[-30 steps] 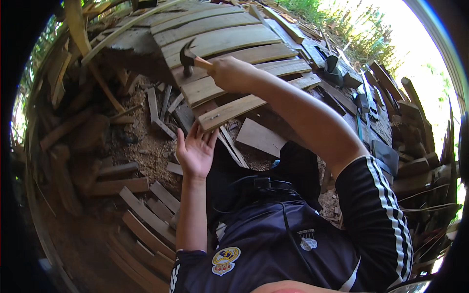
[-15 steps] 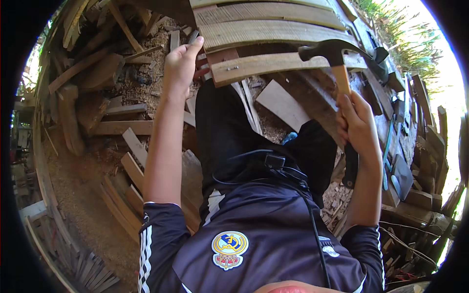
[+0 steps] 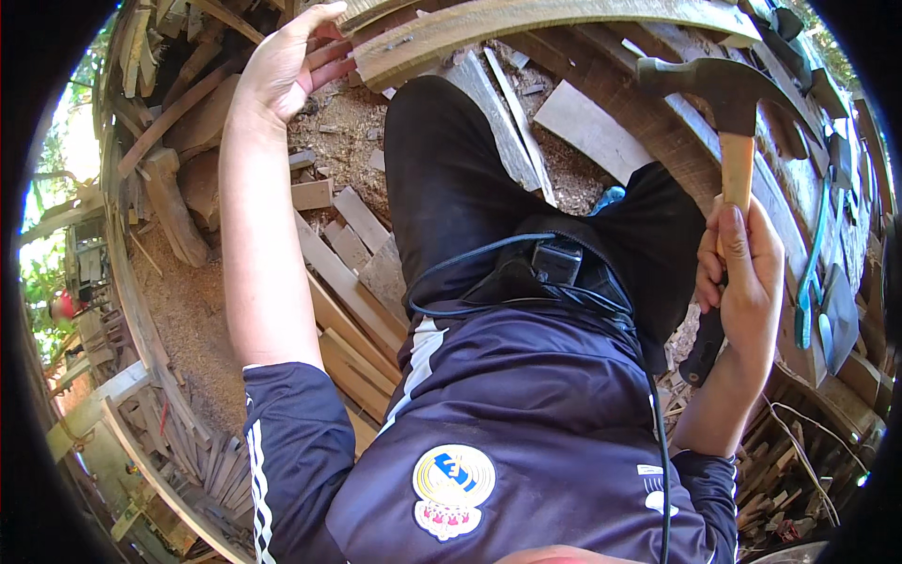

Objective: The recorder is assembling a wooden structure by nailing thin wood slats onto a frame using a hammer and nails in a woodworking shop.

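Near the right end of the front slat point(image 3: 442, 38), hammer point(image 3: 733, 117) in the right hand point(image 3: 747, 263).
Gripping the hammer with fingers curled round the handle point(image 3: 736, 167) and thumb laid along it, head away from the body. At the slat's left end, holding out the left hand point(image 3: 277, 70) with fingers spread and thumb apart; impossible to tell whether touching the slat. Down between the knees point(image 3: 429, 103), a pale board point(image 3: 592, 132); farther left, loose scraps point(image 3: 362, 221) and sawdust point(image 3: 336, 127).
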A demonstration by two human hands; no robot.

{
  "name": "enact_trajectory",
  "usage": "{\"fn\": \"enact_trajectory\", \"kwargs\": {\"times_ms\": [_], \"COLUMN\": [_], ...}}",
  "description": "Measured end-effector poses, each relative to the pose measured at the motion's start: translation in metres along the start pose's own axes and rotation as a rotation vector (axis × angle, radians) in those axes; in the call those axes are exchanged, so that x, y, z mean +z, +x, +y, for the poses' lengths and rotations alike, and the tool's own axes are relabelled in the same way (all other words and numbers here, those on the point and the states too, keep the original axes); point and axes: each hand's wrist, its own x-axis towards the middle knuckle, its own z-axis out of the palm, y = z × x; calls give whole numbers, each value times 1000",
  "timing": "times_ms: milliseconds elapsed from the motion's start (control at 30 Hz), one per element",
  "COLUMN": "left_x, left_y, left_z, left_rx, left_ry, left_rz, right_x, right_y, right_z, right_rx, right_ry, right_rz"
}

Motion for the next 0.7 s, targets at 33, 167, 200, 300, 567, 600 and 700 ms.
{"fn": "enact_trajectory", "kwargs": {"times_ms": [33,167,200,300,567,600,700], "left_x": [-1,1,14,21,14,18,25], "left_y": [-1,-2,-9,-13,-7,-6,-5], "left_z": [-2,-5,-1,2,-9,-9,-13], "left_rx": [-6,0,23,30,2,-20,-47], "left_ry": [9,21,25,48,-44,-85,-193], "left_rz": [1,45,82,123,178,146,101], "right_x": [-1,-2,-3,-4,3,6,22], "right_y": [-1,-3,-2,-1,-1,1,18], "right_z": [2,12,15,21,11,5,-14], "right_rx": [-10,31,51,74,44,27,-254], "right_ry": [10,35,44,36,12,-28,-306], "right_rz": [0,15,11,0,-10,-38,-92]}}
